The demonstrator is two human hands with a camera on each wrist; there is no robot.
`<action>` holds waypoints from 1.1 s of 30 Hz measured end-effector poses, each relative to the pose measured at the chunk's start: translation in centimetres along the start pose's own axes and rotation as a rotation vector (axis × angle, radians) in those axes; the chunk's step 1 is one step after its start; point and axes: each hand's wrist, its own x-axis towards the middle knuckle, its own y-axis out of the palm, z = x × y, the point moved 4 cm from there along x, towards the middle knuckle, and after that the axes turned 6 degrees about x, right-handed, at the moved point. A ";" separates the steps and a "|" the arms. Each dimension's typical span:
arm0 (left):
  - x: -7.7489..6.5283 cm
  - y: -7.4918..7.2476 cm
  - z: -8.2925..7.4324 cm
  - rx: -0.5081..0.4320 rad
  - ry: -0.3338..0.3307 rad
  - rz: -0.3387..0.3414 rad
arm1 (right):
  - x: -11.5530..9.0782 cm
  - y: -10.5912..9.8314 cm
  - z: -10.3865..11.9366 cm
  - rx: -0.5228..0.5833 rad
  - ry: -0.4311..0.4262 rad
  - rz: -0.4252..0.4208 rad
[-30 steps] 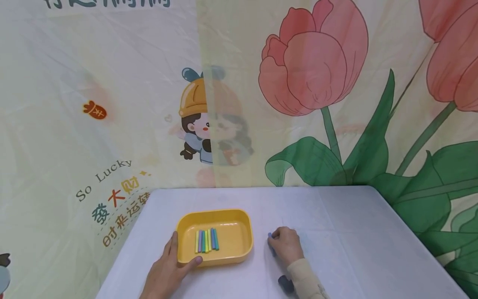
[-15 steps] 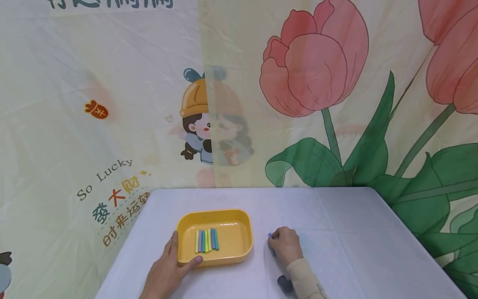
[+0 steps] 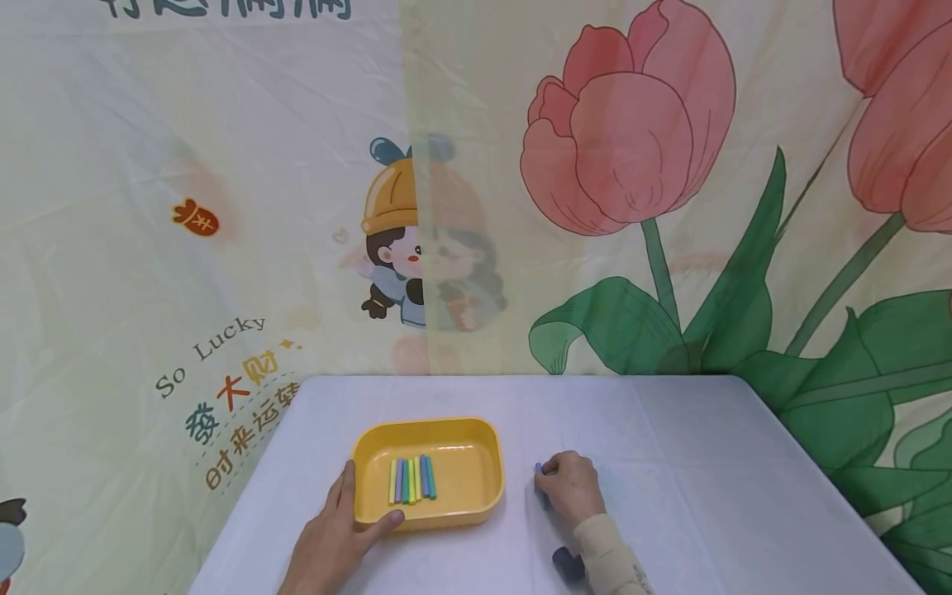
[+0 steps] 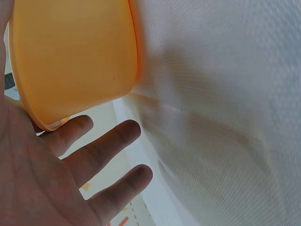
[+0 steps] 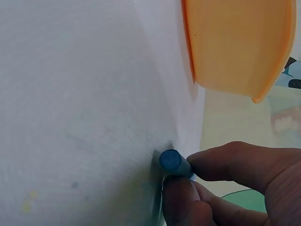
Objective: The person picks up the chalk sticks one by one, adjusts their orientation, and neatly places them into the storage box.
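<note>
A yellow tray [image 3: 468, 473] stands on the white-covered table, with several chalk sticks [image 3: 411, 480] in yellow, purple, green and blue side by side in its left half. My left hand [image 3: 335, 525] lies at the tray's near left corner, thumb along the front rim and fingers at the left side. In the left wrist view, three of its fingers [image 4: 110, 148] are straight and spread. To the right of the tray, my right hand [image 3: 571, 487] pinches a blue chalk stick [image 5: 170, 161] between thumb and index finger, close over the tablecloth.
A small dark object [image 3: 568, 565] shows beside the right sleeve [image 3: 611, 549]. The white table [image 3: 692, 496] ends at a printed cloth backdrop [image 3: 461, 207] with tulips. Small yellow specks [image 5: 27, 206] mark the tablecloth in the right wrist view.
The head view has tilted up very slightly. Both hands, the tray and the chalk sticks stay in place.
</note>
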 end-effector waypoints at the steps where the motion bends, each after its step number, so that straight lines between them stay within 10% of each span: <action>1: 0.0 0.0 0.0 -0.001 0.002 -0.001 | 0.0 -0.1 0.1 0.007 -0.005 0.001; 33: 0.1 0.1 0.0 0.009 -0.030 0.026 | -0.9 -1.2 8.1 0.273 -0.155 0.067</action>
